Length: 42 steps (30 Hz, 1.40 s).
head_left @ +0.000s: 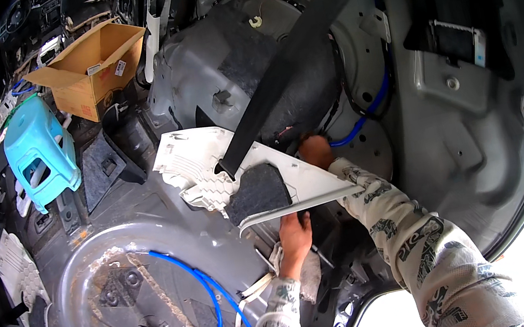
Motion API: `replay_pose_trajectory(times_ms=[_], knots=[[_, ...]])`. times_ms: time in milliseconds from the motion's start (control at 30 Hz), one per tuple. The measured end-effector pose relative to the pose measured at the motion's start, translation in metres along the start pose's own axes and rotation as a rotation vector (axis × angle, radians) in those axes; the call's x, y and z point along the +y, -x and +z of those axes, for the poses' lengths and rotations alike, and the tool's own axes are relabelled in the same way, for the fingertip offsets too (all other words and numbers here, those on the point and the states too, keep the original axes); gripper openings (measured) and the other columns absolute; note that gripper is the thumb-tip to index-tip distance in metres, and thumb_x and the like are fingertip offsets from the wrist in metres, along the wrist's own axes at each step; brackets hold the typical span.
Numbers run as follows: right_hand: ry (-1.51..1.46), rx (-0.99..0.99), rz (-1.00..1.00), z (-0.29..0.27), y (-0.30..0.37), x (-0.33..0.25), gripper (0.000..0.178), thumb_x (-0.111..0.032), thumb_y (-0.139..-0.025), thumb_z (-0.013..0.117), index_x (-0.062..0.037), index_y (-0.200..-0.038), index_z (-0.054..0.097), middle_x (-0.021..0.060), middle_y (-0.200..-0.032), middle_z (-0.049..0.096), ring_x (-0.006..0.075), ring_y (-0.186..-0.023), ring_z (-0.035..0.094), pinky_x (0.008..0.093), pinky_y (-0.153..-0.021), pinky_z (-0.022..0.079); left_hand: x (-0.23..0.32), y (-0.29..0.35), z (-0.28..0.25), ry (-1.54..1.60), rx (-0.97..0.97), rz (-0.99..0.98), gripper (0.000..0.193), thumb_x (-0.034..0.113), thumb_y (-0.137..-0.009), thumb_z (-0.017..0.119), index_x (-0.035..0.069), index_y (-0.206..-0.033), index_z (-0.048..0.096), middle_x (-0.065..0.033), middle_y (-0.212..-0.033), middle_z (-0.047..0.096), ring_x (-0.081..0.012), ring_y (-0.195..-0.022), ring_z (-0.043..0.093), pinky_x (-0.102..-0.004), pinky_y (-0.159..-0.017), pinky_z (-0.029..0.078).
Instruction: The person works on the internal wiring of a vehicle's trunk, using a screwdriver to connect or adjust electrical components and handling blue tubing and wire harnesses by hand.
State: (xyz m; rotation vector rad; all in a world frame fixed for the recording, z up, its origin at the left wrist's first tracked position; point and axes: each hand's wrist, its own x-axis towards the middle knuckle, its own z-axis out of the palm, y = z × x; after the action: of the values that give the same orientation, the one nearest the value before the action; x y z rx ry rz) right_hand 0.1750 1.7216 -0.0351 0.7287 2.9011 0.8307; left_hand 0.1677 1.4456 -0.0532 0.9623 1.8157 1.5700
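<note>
A white plastic car trim panel (316,178) with a dark grey felt patch lies at a slant in the middle. A black seat belt (283,83) runs through its slot and up to the right. My left hand (296,244) grips the panel's lower edge, its fingertips partly hidden behind it. My right hand (317,151) reaches past the panel's far edge toward the grey body wall, beside a blue sleeved cable (362,120). The fingers of that hand are turned away and in shadow, so what they touch does not show.
An open cardboard box (87,89) and a turquoise plastic stool (40,152) stand at the far left. Blue tubing (207,280) lies across the round floor well (66,300). Another white trim panel (20,273) rests at the left edge. The curved grey body wall (445,181) bounds the right.
</note>
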Motion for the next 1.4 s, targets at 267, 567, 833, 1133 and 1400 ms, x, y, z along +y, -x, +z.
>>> replay_pose_trajectory(times_ms=[267, 567, 833, 1133, 1400], knots=[[0.026, -0.046, -0.355, -0.066, -0.036, -0.015, 0.026, -0.028, -0.085, 0.055, -0.0077, -0.085, 0.070, 0.0129, -0.071, 0.068, 0.0298, -0.064, 0.068, 0.0449, -0.054, 0.053, -0.085, -0.108, 0.081, -0.104, 0.264, 0.422, 0.044, 0.027, -0.096, 0.052, 0.003, -0.133, 0.052, -0.0187, -0.136, 0.052, -0.0358, -0.130, 0.045, -0.0454, -0.111, 0.034], [0.062, -0.122, -0.884, -0.123, -0.063, -0.006, 0.023, -0.028, -0.086, 0.057, -0.0086, -0.091, 0.067, 0.0126, -0.072, 0.065, 0.0299, -0.066, 0.066, 0.0437, -0.058, 0.052, -0.044, -0.140, 0.071, 0.128, 0.234, 0.220, 0.047, 0.031, -0.097, 0.049, 0.004, -0.137, 0.049, -0.0149, -0.141, 0.049, -0.0324, -0.134, 0.042, -0.0434, -0.113, 0.031], [0.149, -0.158, -1.106, -0.148, -0.060, 0.005, 0.023, -0.028, -0.086, 0.059, -0.0094, -0.097, 0.066, 0.0128, -0.077, 0.064, 0.0296, -0.072, 0.064, 0.0421, -0.064, 0.051, -0.027, -0.127, 0.103, 0.403, 0.211, 0.124, 0.050, 0.034, -0.099, 0.047, 0.006, -0.140, 0.047, -0.0115, -0.146, 0.046, -0.0294, -0.137, 0.039, -0.0415, -0.115, 0.029], [0.153, -0.095, -1.251, -0.156, -0.074, -0.004, 0.025, -0.028, -0.086, 0.061, -0.0102, -0.104, 0.064, 0.0131, -0.083, 0.062, 0.0293, -0.078, 0.063, 0.0403, -0.071, 0.050, -0.074, -0.111, 0.173, 0.729, 0.132, -0.079, 0.053, 0.039, -0.104, 0.036, 0.007, -0.146, 0.037, -0.0089, -0.152, 0.037, -0.0248, -0.141, 0.032, -0.0376, -0.118, 0.023], [0.104, -0.055, -1.305, -0.173, -0.071, 0.001, 0.028, -0.027, -0.087, 0.063, -0.0109, -0.110, 0.063, 0.0133, -0.089, 0.061, 0.0290, -0.083, 0.061, 0.0387, -0.077, 0.049, -0.040, -0.074, 0.076, 0.214, 0.310, -0.168, 0.029, 0.021, -0.088, 0.057, 0.008, -0.111, 0.068, -0.0183, -0.110, 0.067, -0.0362, -0.110, 0.060, -0.0454, -0.094, 0.046]])
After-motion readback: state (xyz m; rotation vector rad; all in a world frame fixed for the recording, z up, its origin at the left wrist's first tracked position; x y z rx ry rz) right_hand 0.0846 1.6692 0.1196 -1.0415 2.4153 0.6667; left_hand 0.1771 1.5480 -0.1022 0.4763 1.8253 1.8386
